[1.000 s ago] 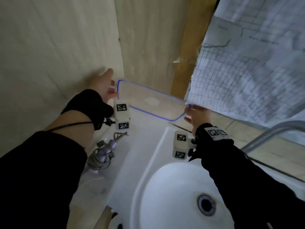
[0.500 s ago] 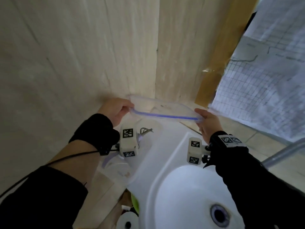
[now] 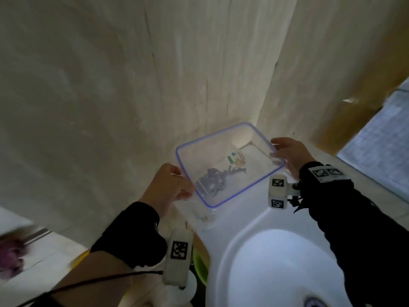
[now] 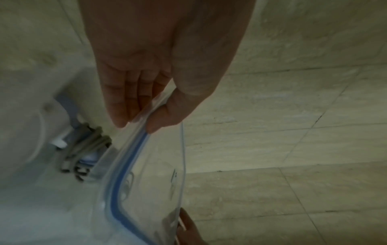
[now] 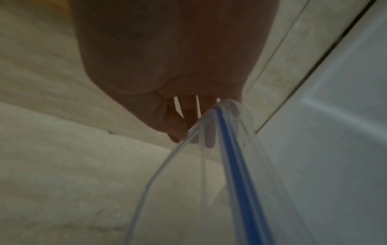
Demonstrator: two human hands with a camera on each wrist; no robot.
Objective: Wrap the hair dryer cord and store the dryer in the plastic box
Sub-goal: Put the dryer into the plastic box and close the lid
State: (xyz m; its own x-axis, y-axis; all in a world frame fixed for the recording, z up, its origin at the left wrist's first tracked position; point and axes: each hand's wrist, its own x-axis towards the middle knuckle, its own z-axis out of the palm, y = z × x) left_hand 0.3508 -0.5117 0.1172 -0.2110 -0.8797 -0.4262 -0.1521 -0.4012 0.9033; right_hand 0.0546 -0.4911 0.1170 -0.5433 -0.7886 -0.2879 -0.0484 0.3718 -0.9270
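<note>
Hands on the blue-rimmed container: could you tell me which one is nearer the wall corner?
The right hand, gripping the far edge of the container beside the corner; the left hand pinches the near edge, farther out.

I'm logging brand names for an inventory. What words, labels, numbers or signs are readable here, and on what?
No text can be read.
Sticker on the clear plastic box with a blue rim: print too small and blurred to read.
Embossed mark on the same box: too blurred.
Black-and-white square markers on the white wrist camera blocks: patterns only, no letters.
</note>
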